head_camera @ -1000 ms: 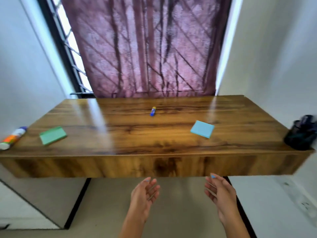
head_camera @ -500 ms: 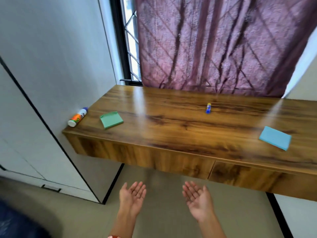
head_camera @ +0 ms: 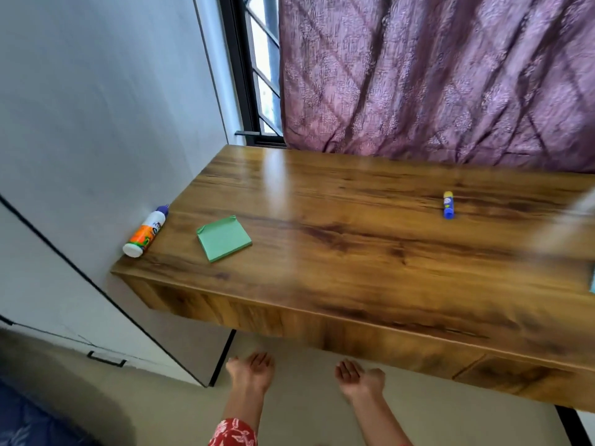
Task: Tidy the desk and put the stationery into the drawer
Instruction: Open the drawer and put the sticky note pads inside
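Nearest the camera, both hands hang below the front edge of the wooden desk, over the pale floor. The left hand (head_camera: 250, 371) is palm up with its fingers (head_camera: 262, 360) loosely apart and a little curled, holding nothing; a red patterned sleeve (head_camera: 233, 432) shows at its forearm. The right hand (head_camera: 360, 378) is likewise empty, its fingers slightly curled and not closed on anything.

Just beyond them runs the desk's front face, where a drawer front (head_camera: 521, 378) shows to the right, shut as far as the seam tells.

Up on the tabletop (head_camera: 338, 252), the green sticky-note pad (head_camera: 223, 238) lies flat, ahead and to the left of the left hand. Beside it, at the left end against the wall, a glue bottle (head_camera: 145, 231) lies on its side, its long axis running from the white base at the near left to the purple cap farther back. The left hand is the nearer one to both.

Farther back and to the right, a small blue glue stick (head_camera: 448, 205) lies with its long axis pointing roughly away from the person; the right hand is closer to it. A sliver of something pale blue (head_camera: 592, 281) shows at the right frame edge.

Behind the desk hang a purple curtain (head_camera: 434, 75) and a barred window (head_camera: 260, 66).
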